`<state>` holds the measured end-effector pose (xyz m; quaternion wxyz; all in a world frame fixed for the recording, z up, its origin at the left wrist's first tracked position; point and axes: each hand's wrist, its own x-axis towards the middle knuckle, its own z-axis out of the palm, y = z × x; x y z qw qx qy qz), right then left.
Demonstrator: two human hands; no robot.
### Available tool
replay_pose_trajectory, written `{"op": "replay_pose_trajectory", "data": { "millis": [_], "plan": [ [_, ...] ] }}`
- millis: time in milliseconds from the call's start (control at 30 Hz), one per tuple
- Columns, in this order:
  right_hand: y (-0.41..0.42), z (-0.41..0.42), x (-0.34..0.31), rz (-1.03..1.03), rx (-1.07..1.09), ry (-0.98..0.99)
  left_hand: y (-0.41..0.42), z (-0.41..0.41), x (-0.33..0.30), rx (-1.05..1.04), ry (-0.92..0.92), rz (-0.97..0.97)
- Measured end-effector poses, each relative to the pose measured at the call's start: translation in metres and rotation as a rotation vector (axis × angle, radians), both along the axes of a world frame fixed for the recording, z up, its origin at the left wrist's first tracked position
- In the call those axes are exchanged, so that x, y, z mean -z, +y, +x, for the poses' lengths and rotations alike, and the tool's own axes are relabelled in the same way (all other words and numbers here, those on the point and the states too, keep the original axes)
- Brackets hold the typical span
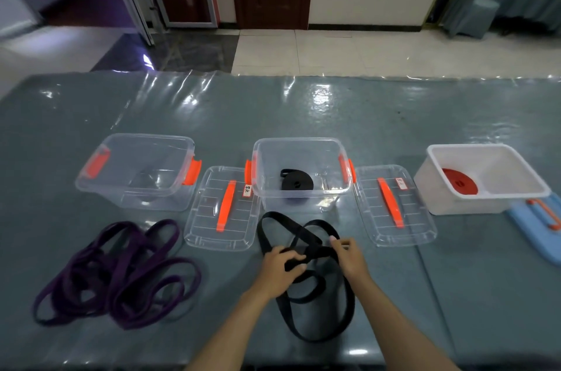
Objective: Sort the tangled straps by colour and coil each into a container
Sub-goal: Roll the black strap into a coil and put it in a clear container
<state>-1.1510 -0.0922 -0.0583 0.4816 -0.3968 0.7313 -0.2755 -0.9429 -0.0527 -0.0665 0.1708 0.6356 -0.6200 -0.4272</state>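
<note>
A loose black strap (318,313) lies in loops at the table's front centre. My left hand (280,264) grips a bunched part of it, and my right hand (349,255) pinches the strap just to the right. A tangled purple strap (118,273) lies at the front left. The middle clear container (300,144) holds a coiled black strap (296,182). The left clear container (136,139) looks empty. A white tub (485,191) at the right holds a coiled red strap (458,182).
Two clear lids (223,209) (394,206) with orange handles lie flat beside the middle container. A blue lid (537,228) lies at the far right by the white tub. The table has a shiny grey cover (273,109); floor lies beyond its far edge.
</note>
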Motion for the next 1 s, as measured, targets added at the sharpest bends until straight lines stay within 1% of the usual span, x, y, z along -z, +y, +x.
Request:
{"op": "replay_pose_trajectory", "data": {
  "millis": [100, 200, 267, 333, 433, 500, 567, 667, 767, 867, 933, 1000],
  "plan": [
    [-0.006, -0.001, 0.001, 0.048, 0.047, -0.007, 0.001, 0.005, -0.003, -0.008, 0.056, 0.012],
    [-0.009, -0.002, 0.003, 0.081, -0.011, -0.016, -0.001, 0.013, -0.003, -0.062, 0.118, -0.019],
    [-0.010, -0.001, 0.002, 0.041, -0.070, -0.068, -0.001, 0.017, -0.006, -0.172, 0.203, 0.031],
    [-0.010, 0.001, -0.003, -0.020, -0.066, -0.109, -0.002, 0.021, -0.008, -0.240, 0.282, 0.109],
    [-0.013, 0.003, -0.014, -0.158, -0.020, -0.129, -0.002, 0.026, -0.006, -0.225, 0.337, 0.180],
    [-0.014, 0.004, -0.023, -0.232, -0.033, -0.170, -0.002, 0.028, -0.003, -0.232, 0.378, 0.185],
    [-0.014, 0.006, -0.032, -0.296, -0.061, -0.176, -0.001, 0.027, -0.002, -0.251, 0.394, 0.162],
    [-0.015, 0.008, -0.043, -0.370, -0.038, -0.178, -0.002, 0.022, -0.004, -0.298, 0.405, 0.062],
    [-0.016, 0.009, -0.057, -0.412, -0.026, -0.210, -0.003, 0.022, -0.012, -0.359, 0.460, -0.025],
    [-0.016, 0.012, -0.074, -0.470, -0.054, -0.199, -0.003, 0.027, -0.023, -0.382, 0.510, -0.119],
    [-0.016, 0.015, -0.085, -0.486, -0.048, -0.230, -0.003, 0.032, -0.030, -0.392, 0.512, -0.187],
    [-0.014, 0.019, -0.096, -0.490, -0.036, -0.312, -0.001, 0.037, -0.038, -0.349, 0.477, -0.207]
  ]
}}
